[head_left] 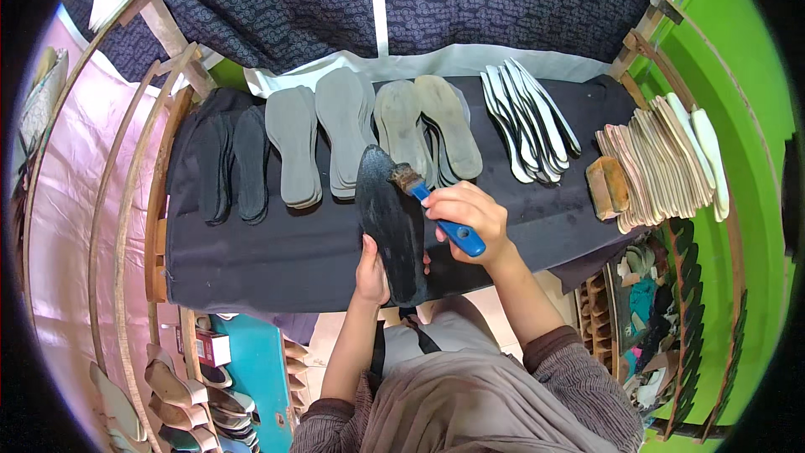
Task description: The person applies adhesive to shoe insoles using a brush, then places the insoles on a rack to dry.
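Left hand: the person's left hand point(371, 275) cupped a black insole point(387, 231) near its lower end, thumb on the left edge, fingertips showing past the right.
Right hand: the right hand point(467, 212) was wrapped around the blue handle of a brush point(461, 236), just right of the black insole.
Bristles: they sat at the black insole's right edge near the toe, touching it or nearly so.
Black insole: it was held over the front half of the worktop point(268, 273), toe pointing away from the person.
Brushing: it looked partway through on this piece; a pale, streaky haze marked parts of the upper face, while the lower end looked plainer and darker, so some surface was probably left.
Other pieces: grey insoles point(292, 147) and darker insoles point(220, 169) lay left of the black insole, tan insoles point(449, 127) beyond its toe to the right, white strips point(528, 122) farther right, and beige insoles point(662, 169) with a brown block point(605, 189) farthest right. Whether any had been brushed could not be told.
Backdrop: a patterned curtain point(277, 8) hung well beyond the black insole.
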The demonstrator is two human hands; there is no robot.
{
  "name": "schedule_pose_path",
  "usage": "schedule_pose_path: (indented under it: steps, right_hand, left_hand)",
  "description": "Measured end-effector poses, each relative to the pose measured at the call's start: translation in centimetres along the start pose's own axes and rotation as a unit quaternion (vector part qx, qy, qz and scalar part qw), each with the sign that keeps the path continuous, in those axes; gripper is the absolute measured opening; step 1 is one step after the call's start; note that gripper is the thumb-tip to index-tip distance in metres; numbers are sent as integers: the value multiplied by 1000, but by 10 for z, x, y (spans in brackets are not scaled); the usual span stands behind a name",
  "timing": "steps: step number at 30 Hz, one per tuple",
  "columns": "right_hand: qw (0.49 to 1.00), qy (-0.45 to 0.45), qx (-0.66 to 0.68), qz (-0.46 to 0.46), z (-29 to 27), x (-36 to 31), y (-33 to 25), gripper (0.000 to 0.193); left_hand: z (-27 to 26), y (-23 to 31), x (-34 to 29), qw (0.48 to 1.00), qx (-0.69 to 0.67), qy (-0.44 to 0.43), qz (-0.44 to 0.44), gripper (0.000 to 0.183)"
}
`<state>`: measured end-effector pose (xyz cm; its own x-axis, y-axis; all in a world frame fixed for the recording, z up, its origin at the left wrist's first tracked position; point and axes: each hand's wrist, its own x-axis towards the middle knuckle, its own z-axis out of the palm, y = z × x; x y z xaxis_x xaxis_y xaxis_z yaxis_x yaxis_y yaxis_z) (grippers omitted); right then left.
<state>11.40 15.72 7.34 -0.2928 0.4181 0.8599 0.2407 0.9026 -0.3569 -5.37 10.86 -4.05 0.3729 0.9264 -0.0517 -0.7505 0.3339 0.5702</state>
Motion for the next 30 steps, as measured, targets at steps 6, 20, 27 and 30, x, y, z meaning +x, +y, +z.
schedule_pose_path:
  steps: [6, 20, 27, 30]
  right_hand:
    - [993, -62, 92, 43, -4, -20, -16, 17]
    - [998, -29, 46, 8, 14, -27, -7, 28]
    - [1000, -1, 18, 2, 19, -17, -8, 29]
    - [999, 9, 31, 18, 23, -13, -8, 28]
  left_hand:
    - [7, 6, 1, 997, -9, 64, 51, 73]
    - [17, 3, 4, 986, -13, 144, 85, 71]
    - [13, 4, 2, 993, 17, 75, 84, 68]
    - [16, 6, 1, 992, -1, 91, 89, 67]
